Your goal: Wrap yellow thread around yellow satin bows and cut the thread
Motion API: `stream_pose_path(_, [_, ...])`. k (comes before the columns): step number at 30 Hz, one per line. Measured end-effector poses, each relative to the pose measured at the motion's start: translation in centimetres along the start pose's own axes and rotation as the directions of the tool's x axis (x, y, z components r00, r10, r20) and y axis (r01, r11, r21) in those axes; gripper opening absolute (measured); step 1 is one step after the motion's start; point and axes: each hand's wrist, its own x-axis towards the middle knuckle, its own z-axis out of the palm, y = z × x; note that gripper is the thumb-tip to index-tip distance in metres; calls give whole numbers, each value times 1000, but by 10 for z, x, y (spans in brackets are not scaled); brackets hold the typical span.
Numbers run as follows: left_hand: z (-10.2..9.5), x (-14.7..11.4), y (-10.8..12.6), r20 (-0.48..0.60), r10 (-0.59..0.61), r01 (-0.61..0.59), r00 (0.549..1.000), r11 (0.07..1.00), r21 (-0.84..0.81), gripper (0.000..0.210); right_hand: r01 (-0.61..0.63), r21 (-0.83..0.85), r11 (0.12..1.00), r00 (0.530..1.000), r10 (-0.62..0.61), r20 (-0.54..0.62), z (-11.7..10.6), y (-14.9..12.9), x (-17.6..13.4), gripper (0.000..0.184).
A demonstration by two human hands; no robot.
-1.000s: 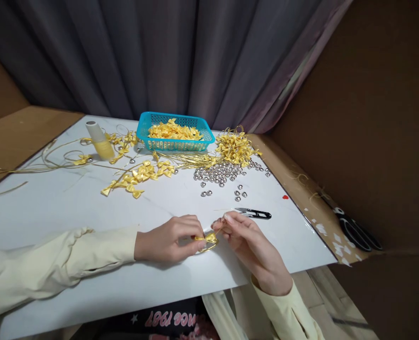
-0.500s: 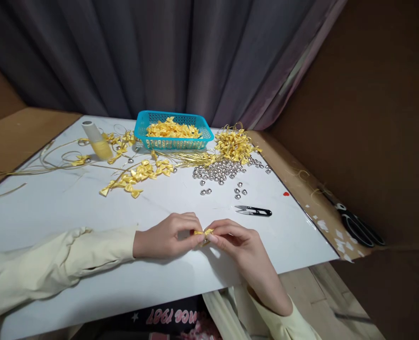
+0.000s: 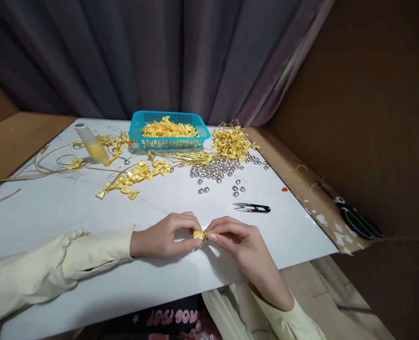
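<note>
Low over the front of the white table (image 3: 153,278), a small yellow ribbon bow (image 3: 198,234) is pinched between both hands. My left hand (image 3: 169,235) has its thumb and fingertips closed on the bow's left side. On the opposite side, my right hand (image 3: 238,241) grips it with thumb and forefinger. A bit of gold cord and something shiny show between the fingertips, mostly hidden. Beyond the hands lie loose yellow bows (image 3: 137,174) and a spread of silver beads (image 3: 216,168). Black thread snips (image 3: 252,208) rest just past my right hand.
A blue basket (image 3: 169,142) of yellow bows stands at the back. Right of it is a heap of corded bows (image 3: 232,140). A bottle with yellow contents (image 3: 98,152) leans at the left among gold cords (image 3: 36,174). Black-handled scissors (image 3: 358,222) lie beyond the table's right edge.
The bow has turned between the fingers, showing more of its left loop. Both hands stay nearly in place. The whole view has shifted slightly.
</note>
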Motion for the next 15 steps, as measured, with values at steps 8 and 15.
stream_pose_path(8, [-1,2,4,15,-87,88,996,993,-75,23,5,12,1000,1000,-5,-14,0,1,0,10])
stream_pose_path(15, [-1,2,3,18,-143,144,990,985,-100,23,-76,172,982,990,95,-106,-1,4,0,8])
